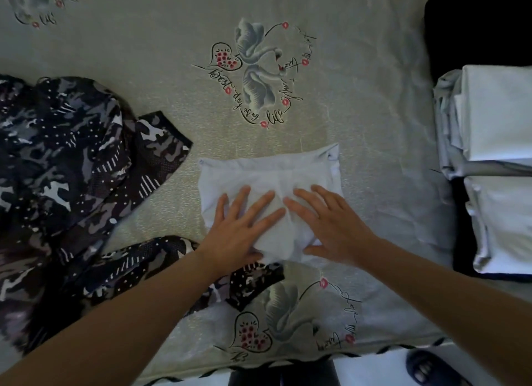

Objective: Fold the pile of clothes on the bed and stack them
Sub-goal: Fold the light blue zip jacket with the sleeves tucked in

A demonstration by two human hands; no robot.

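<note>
- The pale blue folded garment (270, 195) lies on the bed (359, 97), near the middle of its near edge.
- The left hand (241, 227) presses flat on it, fingers spread and straight.
- The right hand (331, 224) lies flat beside the left, fingers straight, fingertips nearly touching the left's.
- A camouflage-print garment (66, 184) sprawls unfolded toward the bed's left edge, one part reaching under the left forearm.
- At the right edge, a stack of folded pale clothes (495, 120) rests on dark fabric (472, 31).
</note>
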